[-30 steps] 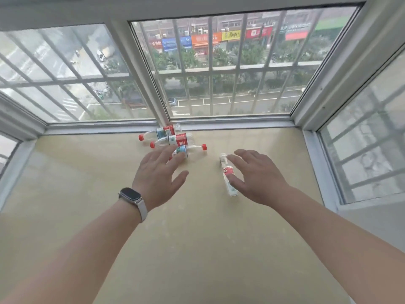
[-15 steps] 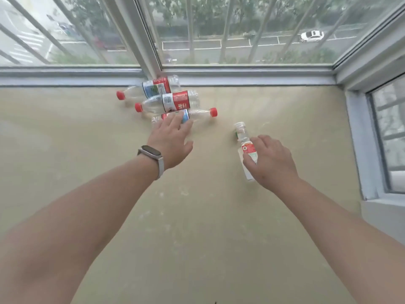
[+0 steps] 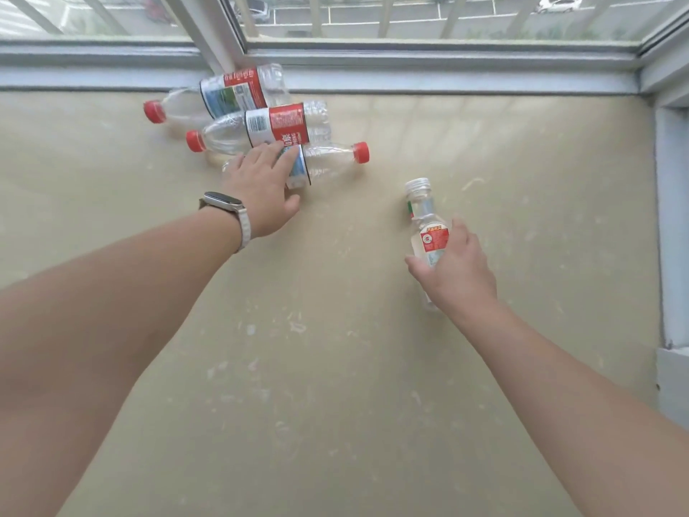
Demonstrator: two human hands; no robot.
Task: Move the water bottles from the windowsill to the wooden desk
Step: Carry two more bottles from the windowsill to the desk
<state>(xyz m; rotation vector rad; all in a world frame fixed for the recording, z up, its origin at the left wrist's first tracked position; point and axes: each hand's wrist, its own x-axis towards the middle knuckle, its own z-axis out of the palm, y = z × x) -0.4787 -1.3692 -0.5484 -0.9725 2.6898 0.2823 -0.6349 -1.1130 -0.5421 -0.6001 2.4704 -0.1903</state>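
Three clear red-capped water bottles lie on the beige windowsill (image 3: 335, 367) near the window frame. The far bottle (image 3: 231, 95) and the middle bottle (image 3: 276, 125) point their caps left. The near bottle (image 3: 328, 160) points its cap right, and my left hand (image 3: 263, 192) lies over its left half with fingers curled on it. To the right, a smaller clear bottle with a clear cap (image 3: 427, 225) lies on the sill. My right hand (image 3: 456, 270) is wrapped around its lower half.
The grey window frame (image 3: 410, 65) runs along the far edge of the sill, with another frame (image 3: 671, 218) on the right side. A watch sits on my left wrist (image 3: 223, 207). No wooden desk is in view.
The view has tilted down and closer to the sill. My left hand has settled onto the near bottle, and my right hand has closed around the small bottle.
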